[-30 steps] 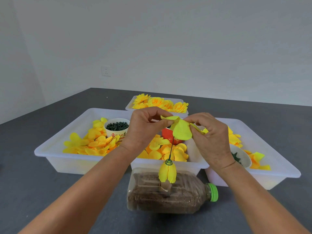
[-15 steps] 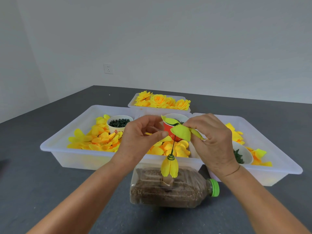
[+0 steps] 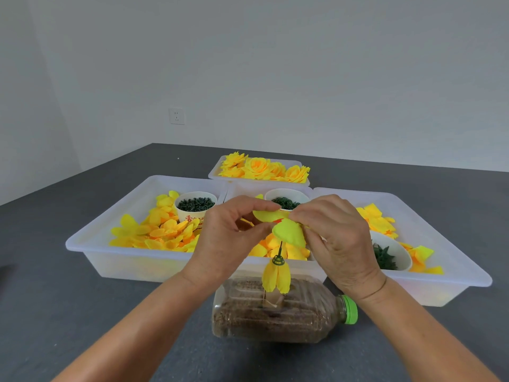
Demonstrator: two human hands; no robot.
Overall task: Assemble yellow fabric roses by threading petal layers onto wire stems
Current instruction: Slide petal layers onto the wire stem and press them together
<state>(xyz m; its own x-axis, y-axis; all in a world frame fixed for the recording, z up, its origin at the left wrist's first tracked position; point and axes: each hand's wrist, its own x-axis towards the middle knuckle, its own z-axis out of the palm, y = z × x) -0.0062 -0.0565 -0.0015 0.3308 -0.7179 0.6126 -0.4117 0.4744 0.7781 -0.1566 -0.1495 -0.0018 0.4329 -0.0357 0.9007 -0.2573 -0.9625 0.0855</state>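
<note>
A yellow fabric petal layer [image 3: 289, 233] sits at the top of a thin dark wire stem [image 3: 280, 247]. My left hand [image 3: 231, 238] pinches its left edge and my right hand [image 3: 338, 241] pinches its right side. Lower on the stem hangs a green plastic calyx [image 3: 278, 261] with folded yellow petals [image 3: 276, 277] under it. The stem stands in a hole in a plastic bottle [image 3: 275, 312] lying on its side, filled with brown grain. The stem's top is hidden by the petal layer.
Three white trays lie behind the bottle: the left tray [image 3: 91, 244] with loose petals [image 3: 162, 232] and a cup of green parts [image 3: 195, 206], a middle one with another cup [image 3: 286, 201], the right tray [image 3: 451, 271] with a bowl [image 3: 391, 255]. Finished roses [image 3: 264, 169] fill a far tray.
Both hands have lowered slightly with the petal layer, bringing it further down the wire stem. The view has tilted a little; the bottle and trays have not moved.
</note>
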